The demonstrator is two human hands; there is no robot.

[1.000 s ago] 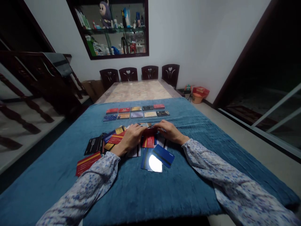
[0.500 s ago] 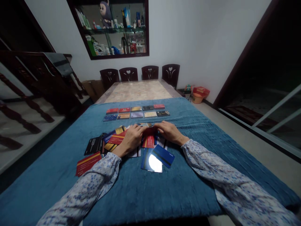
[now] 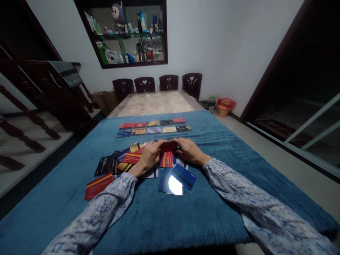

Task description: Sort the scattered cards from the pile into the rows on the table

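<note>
Between my left hand [image 3: 148, 157] and my right hand [image 3: 191, 151] a dark red card [image 3: 169, 146] is held by its two ends, the fingers of both hands closed on it. Whether it is a single card or a small stack I cannot tell. Just below it lies a brighter red card [image 3: 166, 160] with a yellow stripe. Nearer to me a blue card [image 3: 183, 176] overlaps another card with a bright glare. Left of my left hand spreads a loose heap of cards, among them a black card [image 3: 104, 165] and a red card [image 3: 98, 185]. My left wrist hides part of the heap.
Beyond my hands, two rows of neat card stacks [image 3: 154, 130] lie on the blue cloth [image 3: 212, 212]. The bare far end of the table [image 3: 159, 102] shows a marbled top. Dark chairs [image 3: 144, 85] stand against the wall, and a wooden railing [image 3: 29, 109] runs along the left.
The dark red card has tipped so that more of its face shows between my hands. My fingers have shifted slightly; the cards on the cloth lie as before.
</note>
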